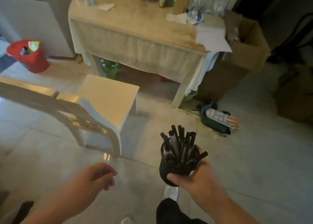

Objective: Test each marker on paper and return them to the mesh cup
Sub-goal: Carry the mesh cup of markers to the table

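A black mesh cup full of several black markers is held above the tiled floor, low and right of centre. My right hand grips the cup from below and behind, thumb across its front. One marker sticks out sideways past my fingers on the right. My left hand hangs to the left of the cup with loosely curled fingers and holds nothing. White sheets of paper lie on the right end of the table ahead.
A beige table with bottles and scraps stands ahead. A white chair is between me and it on the left. A red bin sits far left, a cardboard box right of the table, bags on the floor.
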Action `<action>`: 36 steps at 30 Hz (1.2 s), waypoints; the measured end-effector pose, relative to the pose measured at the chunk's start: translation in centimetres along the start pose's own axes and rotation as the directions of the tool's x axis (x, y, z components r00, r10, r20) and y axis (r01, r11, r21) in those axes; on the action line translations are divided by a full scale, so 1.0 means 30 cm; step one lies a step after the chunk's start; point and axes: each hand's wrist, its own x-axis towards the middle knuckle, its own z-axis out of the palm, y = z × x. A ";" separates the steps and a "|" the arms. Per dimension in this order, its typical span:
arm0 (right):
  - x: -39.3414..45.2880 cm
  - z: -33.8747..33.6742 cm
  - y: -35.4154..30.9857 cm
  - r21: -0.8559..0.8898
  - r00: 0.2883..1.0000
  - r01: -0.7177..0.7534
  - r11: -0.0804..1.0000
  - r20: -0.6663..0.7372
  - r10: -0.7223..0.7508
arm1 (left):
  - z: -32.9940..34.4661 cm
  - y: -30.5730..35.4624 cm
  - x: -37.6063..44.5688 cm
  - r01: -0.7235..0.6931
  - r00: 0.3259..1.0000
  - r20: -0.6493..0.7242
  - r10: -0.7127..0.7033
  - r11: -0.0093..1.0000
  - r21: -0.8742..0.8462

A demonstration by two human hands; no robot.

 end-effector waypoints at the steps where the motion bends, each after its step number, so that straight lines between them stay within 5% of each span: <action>1: 0.009 -0.031 0.009 0.001 1.000 -0.005 1.000 -0.007 0.005 | 0.019 0.031 0.030 -0.002 1.000 0.011 0.002 1.000 0.024; 18: 0.540 -0.568 0.019 0.086 0.998 0.032 0.996 -0.062 -0.027 | 0.253 0.542 0.485 -0.013 0.995 0.096 0.000 0.991 0.130; 36: 1.399 -0.576 -0.368 0.096 0.989 0.061 0.993 -0.140 -0.047 | -0.189 0.943 1.231 -0.157 0.985 0.098 0.142 0.973 0.168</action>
